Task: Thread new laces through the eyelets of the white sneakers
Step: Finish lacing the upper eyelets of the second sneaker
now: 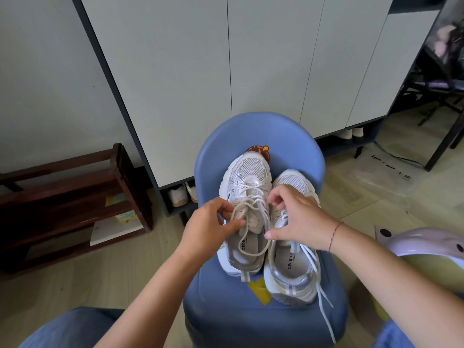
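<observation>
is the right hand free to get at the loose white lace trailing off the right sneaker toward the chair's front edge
Probably yes: the loose lace lies uncovered along the right sneaker, just below the right hand, and nothing sits between them.

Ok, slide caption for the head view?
Left hand pinches one white mesh sneaker's cream lace; right hand over the other sneaker, both on a blue padded chair.
</observation>
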`<action>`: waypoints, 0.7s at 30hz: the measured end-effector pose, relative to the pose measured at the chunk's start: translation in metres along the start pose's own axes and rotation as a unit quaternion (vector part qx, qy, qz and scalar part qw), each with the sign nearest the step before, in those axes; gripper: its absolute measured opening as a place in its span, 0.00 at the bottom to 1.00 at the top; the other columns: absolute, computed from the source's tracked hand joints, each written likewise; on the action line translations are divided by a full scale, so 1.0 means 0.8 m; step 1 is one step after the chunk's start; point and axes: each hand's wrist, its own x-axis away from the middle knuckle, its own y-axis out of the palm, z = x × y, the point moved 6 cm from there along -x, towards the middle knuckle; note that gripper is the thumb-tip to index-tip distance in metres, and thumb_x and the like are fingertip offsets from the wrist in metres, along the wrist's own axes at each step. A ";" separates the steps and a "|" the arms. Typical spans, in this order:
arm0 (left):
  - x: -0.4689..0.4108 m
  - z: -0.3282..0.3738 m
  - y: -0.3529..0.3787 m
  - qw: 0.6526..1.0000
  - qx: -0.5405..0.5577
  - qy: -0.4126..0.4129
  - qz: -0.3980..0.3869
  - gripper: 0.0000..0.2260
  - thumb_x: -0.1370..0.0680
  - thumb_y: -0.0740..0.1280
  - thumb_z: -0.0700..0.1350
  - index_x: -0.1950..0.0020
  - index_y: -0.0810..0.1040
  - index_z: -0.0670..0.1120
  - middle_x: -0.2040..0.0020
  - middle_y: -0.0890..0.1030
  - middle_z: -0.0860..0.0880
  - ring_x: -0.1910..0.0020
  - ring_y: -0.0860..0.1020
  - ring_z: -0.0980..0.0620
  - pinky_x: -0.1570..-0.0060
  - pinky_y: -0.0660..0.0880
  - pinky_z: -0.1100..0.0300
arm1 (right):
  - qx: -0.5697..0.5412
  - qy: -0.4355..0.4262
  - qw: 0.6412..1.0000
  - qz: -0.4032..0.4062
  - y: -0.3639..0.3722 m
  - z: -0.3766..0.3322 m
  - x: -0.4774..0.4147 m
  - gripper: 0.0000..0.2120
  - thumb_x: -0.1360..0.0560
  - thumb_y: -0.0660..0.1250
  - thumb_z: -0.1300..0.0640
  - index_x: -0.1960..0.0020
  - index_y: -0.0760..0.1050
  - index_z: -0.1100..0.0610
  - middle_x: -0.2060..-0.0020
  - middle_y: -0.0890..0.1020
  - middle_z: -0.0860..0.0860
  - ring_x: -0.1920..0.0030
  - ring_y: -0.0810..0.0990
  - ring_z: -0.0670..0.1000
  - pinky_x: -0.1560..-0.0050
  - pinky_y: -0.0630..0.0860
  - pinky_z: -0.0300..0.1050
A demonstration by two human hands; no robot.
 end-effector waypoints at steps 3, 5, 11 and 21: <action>0.002 0.003 0.004 1.000 0.000 0.002 0.013 0.09 0.30 0.76 0.50 0.58 0.76 0.52 0.64 0.77 0.55 0.69 0.71 0.60 0.66 0.68 0.66 | -0.001 -0.040 0.999 0.021 0.000 -0.012 0.004 0.19 0.36 0.77 0.49 0.52 0.70 0.48 0.52 0.72 0.43 0.52 0.72 0.45 0.45 0.70 0.44; 0.002 0.006 0.001 1.000 0.024 0.002 0.004 0.07 0.29 0.75 0.47 0.61 0.78 0.50 0.68 0.77 0.55 0.72 0.71 0.61 0.68 0.67 0.69 | -0.024 -0.036 0.999 0.029 0.000 -0.012 0.003 0.14 0.34 0.76 0.50 0.55 0.72 0.47 0.54 0.72 0.42 0.54 0.73 0.44 0.50 0.70 0.37; 0.002 0.012 -0.027 0.981 0.175 -0.066 -0.040 0.08 0.27 0.73 0.47 0.61 0.82 0.43 0.73 0.77 0.51 0.74 0.71 0.59 0.70 0.68 0.72 | -0.176 0.041 0.982 0.060 0.003 -0.019 0.002 0.04 0.27 0.70 0.60 0.60 0.79 0.53 0.67 0.80 0.46 0.71 0.75 0.40 0.67 0.70 0.30; 0.020 0.010 -0.061 0.953 0.141 -0.094 -0.251 0.04 0.26 0.71 0.40 0.53 0.85 0.42 0.60 0.85 0.42 0.66 0.79 0.54 0.61 0.76 0.65 | -0.614 0.265 0.726 -0.162 0.073 -0.062 0.012 0.12 0.21 0.61 0.55 0.53 0.76 0.64 0.70 0.81 0.54 0.78 0.73 0.44 0.81 0.67 0.32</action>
